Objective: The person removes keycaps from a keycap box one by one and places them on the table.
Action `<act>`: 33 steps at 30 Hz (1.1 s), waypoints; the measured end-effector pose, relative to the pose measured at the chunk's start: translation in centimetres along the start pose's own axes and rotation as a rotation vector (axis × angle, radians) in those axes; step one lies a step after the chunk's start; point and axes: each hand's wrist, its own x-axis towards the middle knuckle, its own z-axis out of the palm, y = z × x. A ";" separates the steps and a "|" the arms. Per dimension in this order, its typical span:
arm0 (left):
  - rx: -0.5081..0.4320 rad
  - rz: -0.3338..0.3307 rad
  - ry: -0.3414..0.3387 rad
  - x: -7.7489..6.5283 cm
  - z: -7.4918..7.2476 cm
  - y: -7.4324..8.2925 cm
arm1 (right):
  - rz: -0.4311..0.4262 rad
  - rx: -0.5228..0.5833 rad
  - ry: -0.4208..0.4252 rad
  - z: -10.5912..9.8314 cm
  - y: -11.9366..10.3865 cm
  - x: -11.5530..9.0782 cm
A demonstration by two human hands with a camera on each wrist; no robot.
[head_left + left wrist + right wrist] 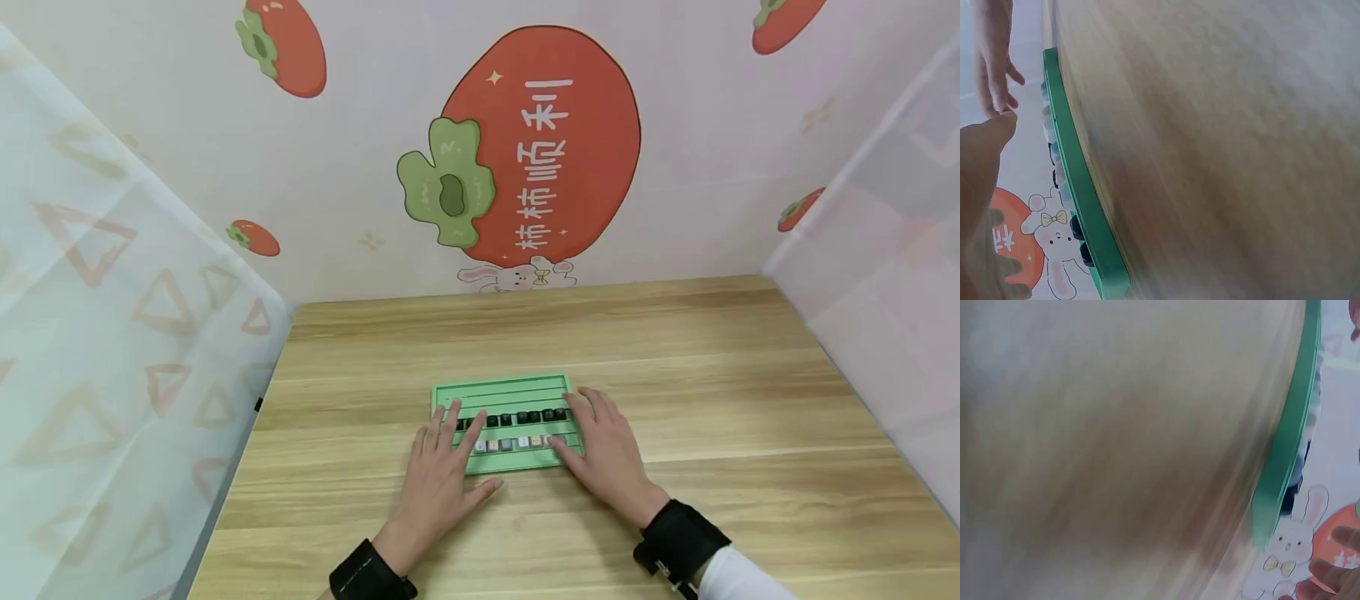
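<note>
On the wood-grained table (675, 350), a rectangular, grooved green tray (501, 391) bears rows of blocky black caps (522, 417) and pale caps (523, 442). The left hand (435, 479), fingers spread, overlaps its left end; the right hand (611, 448), fingers extended, its right; neither grips anything.

The left hand (438, 483) partly hides black keycaps (506, 420) at lower center of the head view; a fruit (787, 23) at upper right is cropped; the table (1222, 150) blurs across both wrist views.

We see a green tray (517, 389) flat on the table (712, 375) — black keycaps (522, 417) in a row, paler keycaps (523, 442) nearer us.
</note>
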 end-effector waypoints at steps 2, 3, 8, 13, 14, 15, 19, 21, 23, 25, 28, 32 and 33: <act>-0.006 0.011 0.020 0.1 -0.1 0.2 | 0.028 0.021 0.023 -0.3 0.4 0.1; -0.008 0.016 0.028 0.2 -0.1 0.3 | 0.042 0.029 0.030 -0.4 0.6 0.2; -0.028 0.028 0.048 0.5 -0.4 0.7 | 0.109 0.046 0.009 -0.9 1.3 0.5; -0.067 0.022 0.042 0.8 -0.7 1.3 | 0.181 0.064 -0.066 -1.0 1.5 0.5; -0.071 0.021 0.043 0.8 -0.7 1.5 | 0.198 0.066 -0.086 -1.0 1.5 0.5; -0.074 0.021 0.044 0.8 -0.7 1.6 | 0.213 0.070 -0.104 -1.0 1.5 0.4; -0.093 0.019 0.051 0.9 -0.7 2.1 | 0.248 0.087 -0.170 -0.9 1.6 0.3; -0.102 0.024 0.058 1.0 -0.6 2.4 | 0.250 0.092 -0.195 -0.8 1.7 0.3; -0.112 0.029 0.061 1.0 -0.6 2.6 | 0.248 0.096 -0.215 -0.7 1.8 0.3; -0.113 0.037 0.067 1.1 -0.6 2.7 | 0.247 0.105 -0.228 -0.6 1.8 0.4; -0.118 0.045 0.074 1.1 -0.4 2.9 | 0.246 0.123 -0.238 -0.5 2.0 0.5; -0.123 0.054 0.091 1.2 -0.2 3.2 | 0.242 0.135 -0.250 -0.4 2.1 0.6; -0.123 0.056 0.094 1.2 -0.2 3.3 | 0.243 0.136 -0.255 -0.3 2.2 0.6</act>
